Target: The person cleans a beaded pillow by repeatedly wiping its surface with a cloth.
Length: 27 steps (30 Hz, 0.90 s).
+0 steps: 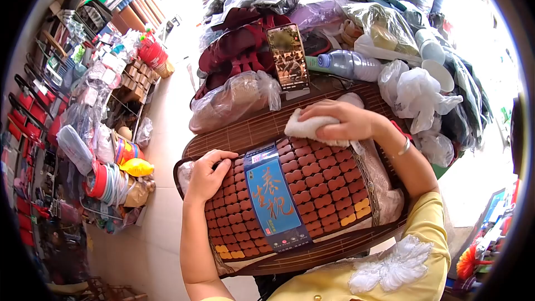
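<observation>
the pillow [329, 192] lies beneath the left hand [208, 175], resting on it, and the right hand [348, 121], clutching a white cloth [304, 127]

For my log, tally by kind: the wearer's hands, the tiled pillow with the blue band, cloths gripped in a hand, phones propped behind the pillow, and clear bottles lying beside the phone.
Hands: 2 (left hand, right hand)
Tiled pillow: 1
White cloth: 1
Phone: 1
Clear bottle: 1
Total: 6
</observation>
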### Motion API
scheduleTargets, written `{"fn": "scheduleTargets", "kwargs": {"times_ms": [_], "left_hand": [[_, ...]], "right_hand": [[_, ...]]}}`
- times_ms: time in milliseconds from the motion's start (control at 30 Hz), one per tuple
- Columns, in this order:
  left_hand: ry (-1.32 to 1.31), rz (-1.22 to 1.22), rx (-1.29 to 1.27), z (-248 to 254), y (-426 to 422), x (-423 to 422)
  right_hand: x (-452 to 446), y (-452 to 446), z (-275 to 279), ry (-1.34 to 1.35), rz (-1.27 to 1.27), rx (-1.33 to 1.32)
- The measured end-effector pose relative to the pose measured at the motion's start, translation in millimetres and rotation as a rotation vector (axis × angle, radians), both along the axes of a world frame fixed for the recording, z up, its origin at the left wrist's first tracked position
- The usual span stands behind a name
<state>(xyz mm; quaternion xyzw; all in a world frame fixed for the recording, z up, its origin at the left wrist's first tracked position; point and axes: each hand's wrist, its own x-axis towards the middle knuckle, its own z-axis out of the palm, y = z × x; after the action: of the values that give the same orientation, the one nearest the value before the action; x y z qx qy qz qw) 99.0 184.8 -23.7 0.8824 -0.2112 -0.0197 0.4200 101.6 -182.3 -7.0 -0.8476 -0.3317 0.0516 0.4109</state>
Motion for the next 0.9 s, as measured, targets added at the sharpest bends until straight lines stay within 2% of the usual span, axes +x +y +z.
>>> {"fn": "scheduleTargets", "kwargs": {"times_ms": [67,100,167,233,300,367,467,533,633,667,700,767,833,900], "left_hand": [[0.006,0.01,-0.002,0,0,0],[-0.005,0.005,-0.001,0,0,0],[-0.006,0.0,-0.001,-2,0,0],[0.006,0.004,-0.015,-2,0,0],[0.012,-0.002,-0.017,-1,0,0],[-0.002,-0.002,-0.016,-1,0,0],[0.018,0.008,-0.009,1,-1,-1],[0.005,-0.003,-0.022,-4,2,2],[0.009,-0.001,-0.022,-4,4,2],[0.018,0.002,-0.028,-4,4,2],[0.027,0.002,-0.034,-4,2,2],[0.042,0.005,-0.012,-1,0,0],[0.008,-0.01,-0.02,-2,1,1],[0.008,-0.008,-0.019,-2,2,1]], "right_hand": [[-16,10,1,-0.274,0.063,-0.125],[-27,16,2,-0.357,0.219,-0.003],[-69,45,19,-0.371,0.441,-0.033],[-103,64,10,-0.488,0.576,-0.048],[-101,65,5,-0.496,0.605,-0.034],[-77,51,16,-0.442,0.493,-0.018],[-21,18,-2,-0.36,0.225,0.055],[-1,-2,-6,0.1,0.012,0.101],[-15,8,-2,-0.198,-0.014,-0.068],[-27,17,0,-0.385,0.102,0.004],[-40,28,8,-0.383,0.274,0.057],[-77,52,17,-0.392,0.474,-0.051],[-102,66,8,-0.469,0.597,-0.038],[-96,62,4,-0.466,0.594,-0.028]]}}
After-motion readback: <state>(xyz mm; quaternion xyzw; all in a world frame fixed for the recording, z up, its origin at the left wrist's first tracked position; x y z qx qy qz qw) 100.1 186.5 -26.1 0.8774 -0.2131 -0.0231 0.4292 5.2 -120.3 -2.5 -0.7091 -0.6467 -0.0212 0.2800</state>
